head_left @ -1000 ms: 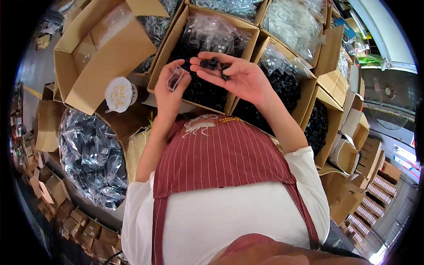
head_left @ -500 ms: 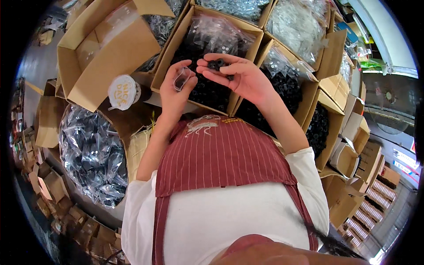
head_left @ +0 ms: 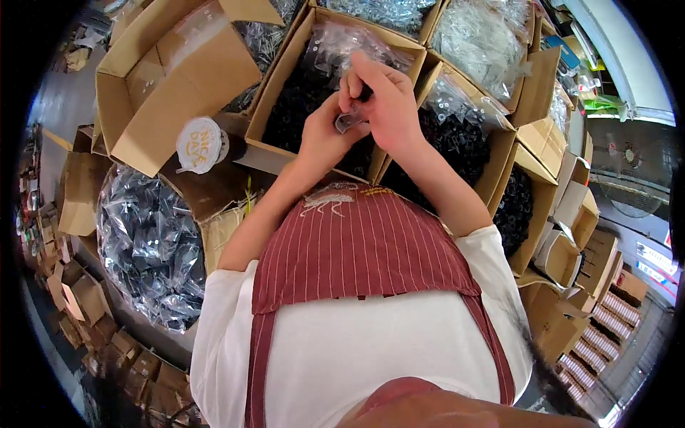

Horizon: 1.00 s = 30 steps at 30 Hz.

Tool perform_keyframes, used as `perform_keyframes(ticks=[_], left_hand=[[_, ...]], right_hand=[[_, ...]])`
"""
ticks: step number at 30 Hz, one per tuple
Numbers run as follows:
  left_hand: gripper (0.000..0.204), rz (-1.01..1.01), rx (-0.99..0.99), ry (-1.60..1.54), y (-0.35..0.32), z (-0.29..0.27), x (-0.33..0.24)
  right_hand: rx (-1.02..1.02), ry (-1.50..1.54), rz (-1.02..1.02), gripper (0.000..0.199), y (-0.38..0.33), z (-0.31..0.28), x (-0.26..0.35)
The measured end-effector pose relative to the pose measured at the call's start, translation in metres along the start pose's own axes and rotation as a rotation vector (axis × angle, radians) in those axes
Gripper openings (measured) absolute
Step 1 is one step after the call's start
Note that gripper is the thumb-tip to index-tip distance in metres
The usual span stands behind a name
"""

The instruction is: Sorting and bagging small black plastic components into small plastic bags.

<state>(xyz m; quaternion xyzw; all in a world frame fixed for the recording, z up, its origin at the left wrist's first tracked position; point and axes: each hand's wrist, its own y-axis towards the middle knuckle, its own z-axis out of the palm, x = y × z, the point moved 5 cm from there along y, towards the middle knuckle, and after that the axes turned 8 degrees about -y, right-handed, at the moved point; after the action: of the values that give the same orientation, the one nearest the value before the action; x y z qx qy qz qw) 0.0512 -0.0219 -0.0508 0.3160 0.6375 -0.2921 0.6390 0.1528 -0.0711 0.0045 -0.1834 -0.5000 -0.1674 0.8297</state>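
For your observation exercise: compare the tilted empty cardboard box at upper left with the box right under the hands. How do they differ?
The empty box lies tipped, flaps spread, showing bare cardboard inside; the box under the hands sits upright, lined with clear plastic and full of small black parts. The empty box stands alone; the full one adjoins similar filled boxes. Both are brown cardboard and open-topped. The left hand and right hand meet above the full one.

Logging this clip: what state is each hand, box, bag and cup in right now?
left hand: closed on a small clear bag.
right hand: fingers pinched at the bag's top.
middle box: open, full of black parts.
left box: open, tipped on its side.
cup: lidded.
bin of packets: full.
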Motion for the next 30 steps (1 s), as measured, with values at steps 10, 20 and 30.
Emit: perform_keyframes(ticks=[10,20,30], left_hand=[[0.04,0.047,-0.049,0.181,0.003,-0.001,-0.01],[0.047,0.34,-0.11,0.49,-0.002,-0.005,-0.027],[0.042,0.13,0.06,0.055,-0.001,0.008,-0.024]], right_hand=[[-0.017,-0.651,-0.152,0.043,-0.006,-0.014,0.014],[0.243,-1.569,-0.192,0.033,-0.031,-0.004,0.018],[0.151,-0.544,-0.128,0.02,-0.011,-0.003,0.033]])
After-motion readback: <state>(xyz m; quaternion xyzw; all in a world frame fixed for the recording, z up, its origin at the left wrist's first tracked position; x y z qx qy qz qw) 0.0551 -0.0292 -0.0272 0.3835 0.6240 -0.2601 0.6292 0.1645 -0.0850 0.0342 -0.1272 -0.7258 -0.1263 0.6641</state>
